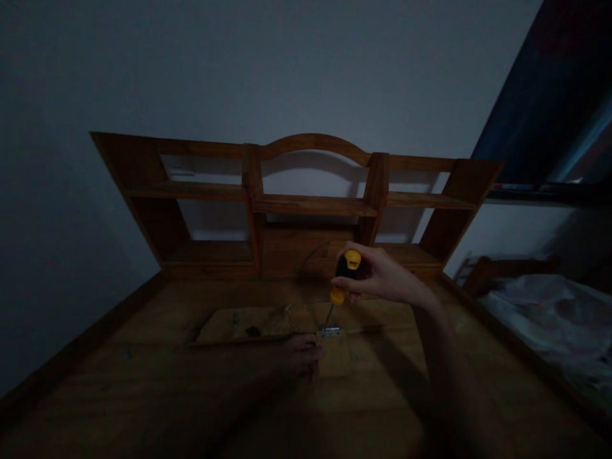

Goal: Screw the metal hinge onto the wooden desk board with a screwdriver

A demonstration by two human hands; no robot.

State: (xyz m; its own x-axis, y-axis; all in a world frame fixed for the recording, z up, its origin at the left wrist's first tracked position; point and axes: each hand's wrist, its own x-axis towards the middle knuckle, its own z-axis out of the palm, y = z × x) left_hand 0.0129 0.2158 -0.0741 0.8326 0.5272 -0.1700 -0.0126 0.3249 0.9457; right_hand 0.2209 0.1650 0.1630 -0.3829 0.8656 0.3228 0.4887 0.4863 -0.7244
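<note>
Location type: a room in a home. Indicators are as follows. A brown wooden bench [143, 382] with visible grain fills the lower view, from 4 to 8 o'clock. Along its 12 o'clock edge stands a brown wooden shelf unit [313, 205] with open compartments and a curved top rail, a pattern typical of domestic study furniture. A plain pale wall [287, 70] rises behind it. A dark, slanted window-like panel [535, 108] lies at 2 o'clock; its type cannot be determined. Toward 4 o'clock, a whitish, crumpled, sheet-like covering [549, 312] lies near a low brown wooden rail [507, 266]. Lighting is dim.
</note>
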